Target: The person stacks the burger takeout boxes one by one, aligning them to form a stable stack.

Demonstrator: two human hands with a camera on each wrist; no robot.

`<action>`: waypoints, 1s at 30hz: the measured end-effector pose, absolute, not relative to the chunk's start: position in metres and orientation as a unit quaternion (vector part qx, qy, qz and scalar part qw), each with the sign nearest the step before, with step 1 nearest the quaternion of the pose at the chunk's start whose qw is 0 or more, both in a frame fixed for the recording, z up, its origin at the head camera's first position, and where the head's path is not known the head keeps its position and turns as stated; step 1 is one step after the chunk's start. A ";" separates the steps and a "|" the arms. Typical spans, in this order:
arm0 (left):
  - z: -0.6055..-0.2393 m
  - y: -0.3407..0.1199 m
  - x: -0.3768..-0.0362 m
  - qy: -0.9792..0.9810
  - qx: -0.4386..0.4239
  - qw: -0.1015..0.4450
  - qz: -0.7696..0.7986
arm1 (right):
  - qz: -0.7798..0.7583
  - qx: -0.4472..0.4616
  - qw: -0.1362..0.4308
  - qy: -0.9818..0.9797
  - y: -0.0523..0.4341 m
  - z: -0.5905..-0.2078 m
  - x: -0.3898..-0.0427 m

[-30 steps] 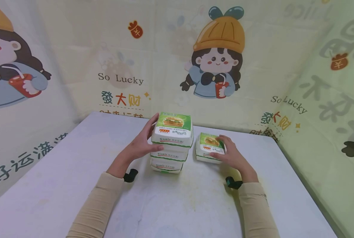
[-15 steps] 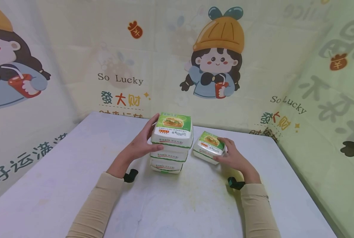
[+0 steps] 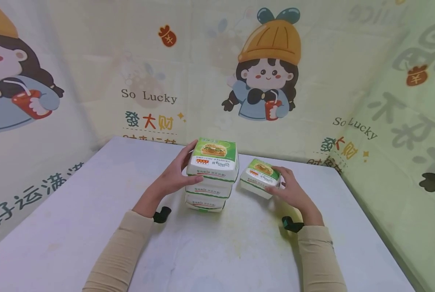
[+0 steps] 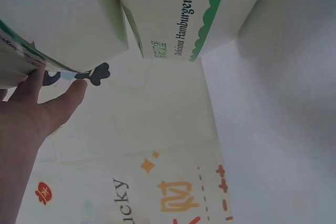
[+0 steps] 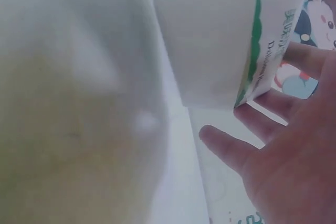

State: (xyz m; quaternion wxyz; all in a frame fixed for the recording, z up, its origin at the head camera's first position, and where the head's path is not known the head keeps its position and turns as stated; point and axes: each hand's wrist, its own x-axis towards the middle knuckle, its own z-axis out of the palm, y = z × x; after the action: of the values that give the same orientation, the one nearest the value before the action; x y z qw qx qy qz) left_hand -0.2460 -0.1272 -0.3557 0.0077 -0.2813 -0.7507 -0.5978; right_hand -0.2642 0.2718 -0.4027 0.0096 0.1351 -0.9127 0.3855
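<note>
Several white and green hamburger boxes stand stacked near the middle of the table in the head view, the top box (image 3: 214, 168) showing a burger picture. My left hand (image 3: 171, 178) grips that top box from its left side, thumb across the front. To the right of the stack, my right hand (image 3: 294, 194) holds another hamburger box (image 3: 260, 177) by its right side, thumb in front. This box is turned and a little tilted. Its plain bottom and the lettered side of the hamburger box (image 5: 210, 45) show in the right wrist view. The fingers behind it are partly hidden in the head view.
The white table (image 3: 203, 251) carries the boxes, its back edge close behind the stack. Printed cloth walls (image 3: 203, 73) stand behind and at both sides. Dark wrist cameras, such as the right wrist camera (image 3: 292, 224), jut inward from both wrists.
My right hand has gripped the single box, turned it and raised it a little off the table. My left hand keeps its place on the top box of the stack.
</note>
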 end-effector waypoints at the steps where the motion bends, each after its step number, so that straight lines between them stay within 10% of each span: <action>1: -0.355 -0.127 -0.246 -0.751 -0.281 0.008 -0.597 | 0.388 0.135 0.013 -0.911 0.272 -0.402 -0.264; 30: -0.355 -0.127 -0.247 -0.753 -0.274 0.002 -0.598 | 0.439 0.137 0.133 -0.878 0.261 -0.365 -0.251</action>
State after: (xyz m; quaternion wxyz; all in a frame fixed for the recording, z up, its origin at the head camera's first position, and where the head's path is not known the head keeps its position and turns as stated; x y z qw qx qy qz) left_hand -0.2466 -0.1267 -0.3550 0.0020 -0.2742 -0.7529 -0.5983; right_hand -0.2513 0.2614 -0.3653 0.1327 0.1366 -0.8780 0.4391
